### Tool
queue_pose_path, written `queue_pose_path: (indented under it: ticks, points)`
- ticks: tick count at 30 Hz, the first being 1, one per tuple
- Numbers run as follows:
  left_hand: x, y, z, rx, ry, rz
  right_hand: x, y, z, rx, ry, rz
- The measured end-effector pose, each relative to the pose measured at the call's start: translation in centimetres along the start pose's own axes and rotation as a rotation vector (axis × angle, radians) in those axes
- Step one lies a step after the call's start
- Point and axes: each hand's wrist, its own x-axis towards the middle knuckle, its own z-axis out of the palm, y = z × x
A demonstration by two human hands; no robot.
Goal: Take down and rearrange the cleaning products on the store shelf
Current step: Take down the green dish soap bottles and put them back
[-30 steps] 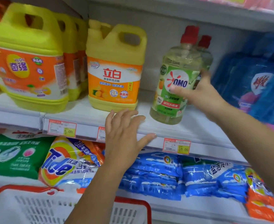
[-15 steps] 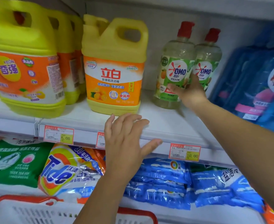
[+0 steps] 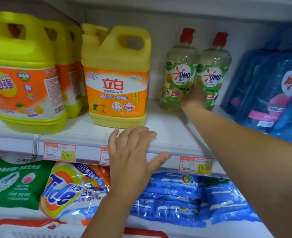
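Moved back from near the shelf's front edge a second ago, the left OMO bottle (image 3: 179, 66) is now standing upright at the rear of the shelf (image 3: 167, 131), touching the right OMO bottle (image 3: 214, 71) so the two red-capped, clear bottles are sitting side by side. On the right hand (image 3: 191, 97) the thumb (image 3: 177, 91) is lying across the lower label of the left OMO bottle. The fingers are curling round that bottle's right side, at the seam between the two bottles, so the hand is gripping it low down while the bare forearm is stretching in from the lower right. The left hand (image 3: 133, 160) is resting where it was on the shelf's front lip, fingers (image 3: 141, 133) straight, slightly spread and lying on the white board. Its thumb is splaying out below the edge, partly covering a price tag. Just beyond those fingers a yellow jug (image 3: 116, 79) with an orange label is standing well apart from the bottles. More yellow jugs (image 3: 21, 74) are crowding the shelf's left end. Blue refill bags (image 3: 270, 86) are leaning at the right, just beside the right OMO bottle. A red-bordered price tag (image 3: 195, 164) reading 10.00 is hanging on the lip below the bottles. On the lower shelf a green bag (image 3: 12, 182), a Tide bag (image 3: 68, 189) and blue packs (image 3: 176, 194) are lying flat, and a red-rimmed basket (image 3: 21, 224) is showing at the bottom edge.
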Motion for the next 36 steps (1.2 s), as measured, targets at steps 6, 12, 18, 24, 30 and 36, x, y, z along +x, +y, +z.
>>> queue_pose_path:
  ticks: [6,12,18,24,30,36]
  points:
    - [0.3,0.2,-1.1,-0.073,-0.095,-0.032,-3.5,-1.0,-2.9,-0.018,-0.113,0.059]
    - [-1.3,1.5,-2.4,-0.138,-0.084,0.038,-12.6,0.7,-11.1,0.326,0.015,-0.217]
    - [-5.3,9.0,-2.2,-0.279,-0.209,0.337,-20.2,8.3,-18.5,0.457,-0.066,-0.143]
    - [-15.5,8.3,0.7,-0.270,-0.748,0.319,-26.7,16.1,-18.9,0.230,-0.673,0.066]
    - [-20.7,4.7,1.3,-0.065,-0.861,0.282,-30.5,17.3,-16.5,-0.644,-1.145,-0.125]
    - [-19.3,5.3,0.6,-0.072,-1.030,0.204,-31.8,17.8,-13.6,-0.739,-1.029,-0.031]
